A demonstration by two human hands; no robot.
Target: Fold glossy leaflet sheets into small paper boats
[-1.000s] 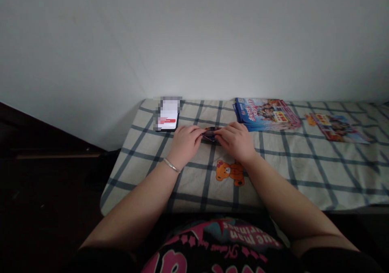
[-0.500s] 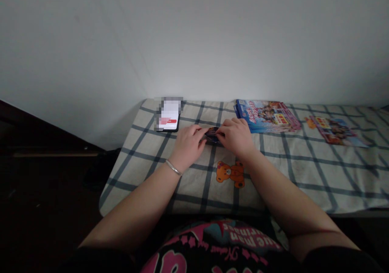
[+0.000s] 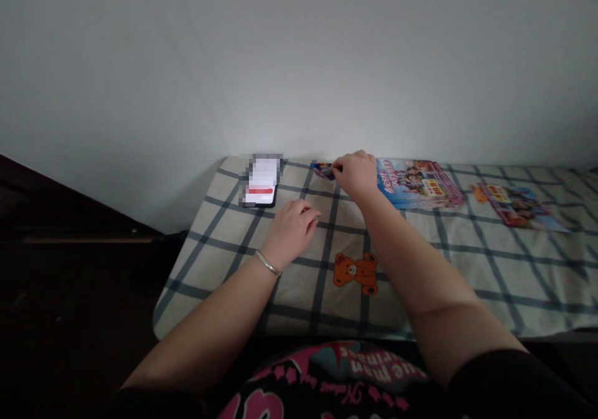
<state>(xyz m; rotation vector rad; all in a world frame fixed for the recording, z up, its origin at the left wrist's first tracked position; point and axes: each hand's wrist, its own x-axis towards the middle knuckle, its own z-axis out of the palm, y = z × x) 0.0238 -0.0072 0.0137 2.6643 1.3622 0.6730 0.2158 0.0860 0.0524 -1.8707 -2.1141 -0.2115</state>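
My right hand point(image 3: 355, 173) pinches a small, dark, colourful folded leaflet point(image 3: 322, 170) near the back edge of the table, by the wall. Its fingers cover part of the leaflet. Just right of that hand lies a stack of printed leaflets point(image 3: 415, 183) with a castle picture, partly hidden by the hand. My left hand point(image 3: 289, 229), with a silver bangle at the wrist, rests over the checked cloth point(image 3: 308, 294). Its fingers are loosely bent and apart, with nothing seen in them.
A phone point(image 3: 261, 179) with a lit screen lies at the back left. One more leaflet point(image 3: 523, 206) lies flat on the right. An orange bear print point(image 3: 355, 273) marks the cloth between my arms. The white wall point(image 3: 299, 64) stands right behind the table.
My right hand has moved away from me, toward the wall, carrying the folded leaflet. My left hand has let go of it and stays nearly in place.
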